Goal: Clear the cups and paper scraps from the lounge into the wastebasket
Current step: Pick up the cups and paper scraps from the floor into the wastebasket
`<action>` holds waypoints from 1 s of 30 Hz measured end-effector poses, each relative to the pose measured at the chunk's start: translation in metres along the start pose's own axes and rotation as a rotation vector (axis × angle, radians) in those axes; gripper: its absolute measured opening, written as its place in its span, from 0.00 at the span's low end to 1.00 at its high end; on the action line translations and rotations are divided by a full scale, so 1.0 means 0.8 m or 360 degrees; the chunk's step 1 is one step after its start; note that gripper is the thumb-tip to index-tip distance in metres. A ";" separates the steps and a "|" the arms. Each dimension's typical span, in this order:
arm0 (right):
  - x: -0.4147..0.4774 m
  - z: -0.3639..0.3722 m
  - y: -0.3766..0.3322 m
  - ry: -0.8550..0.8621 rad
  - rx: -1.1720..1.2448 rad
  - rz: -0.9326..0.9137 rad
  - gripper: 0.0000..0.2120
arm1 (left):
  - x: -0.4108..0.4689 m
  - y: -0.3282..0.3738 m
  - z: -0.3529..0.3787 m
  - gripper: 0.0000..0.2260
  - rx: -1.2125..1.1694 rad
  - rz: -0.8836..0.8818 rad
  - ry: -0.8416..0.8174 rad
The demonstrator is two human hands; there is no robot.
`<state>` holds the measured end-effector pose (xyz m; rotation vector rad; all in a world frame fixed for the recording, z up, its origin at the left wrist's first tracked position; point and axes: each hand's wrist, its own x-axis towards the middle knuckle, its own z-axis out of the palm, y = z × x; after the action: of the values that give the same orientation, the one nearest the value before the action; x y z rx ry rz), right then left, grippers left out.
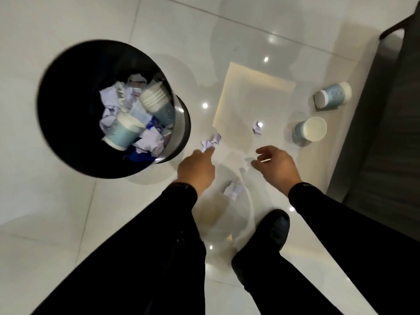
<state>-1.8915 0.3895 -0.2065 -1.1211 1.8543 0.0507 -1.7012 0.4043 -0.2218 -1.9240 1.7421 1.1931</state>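
A black round wastebasket [68, 123] stands on the floor at left, holding several blue-and-white paper cups and crumpled white paper. My left hand [197, 167] reaches just right of its rim, fingertips bunched and pinching a crumpled paper scrap [210, 142]. My right hand [275, 164] hovers open with spread fingers beside a small scrap [246, 161]. Two more scraps lie on the tiles, one farther out [258, 128] and one near my wrist [234, 189]. One paper cup [333, 95] lies on its side at right, and another [310, 131] is tipped beside it.
A dark grey sofa [386, 114] runs along the right edge, close to the cups. My black shoe [272, 228] is planted below the right hand. A pale square patch [254, 94] shows on the glossy white tiled floor [68, 223].
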 end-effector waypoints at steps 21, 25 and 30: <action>0.181 0.044 0.054 0.0476 -0.0696 -0.0740 0.09 | 0.175 0.024 0.050 0.07 -0.0365 0.0553 0.0526; 0.175 0.042 0.050 0.0386 -0.0405 -0.0660 0.06 | 0.171 0.028 0.042 0.06 -0.0465 0.0476 0.0520; 0.153 -0.023 0.050 0.0807 0.0010 -0.0623 0.10 | 0.178 0.060 0.036 0.06 -0.0675 0.0391 0.0583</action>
<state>-1.9500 0.3224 -0.3010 -1.5783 2.0201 -0.5051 -1.7661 0.3149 -0.3276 -2.3442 2.0936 1.4661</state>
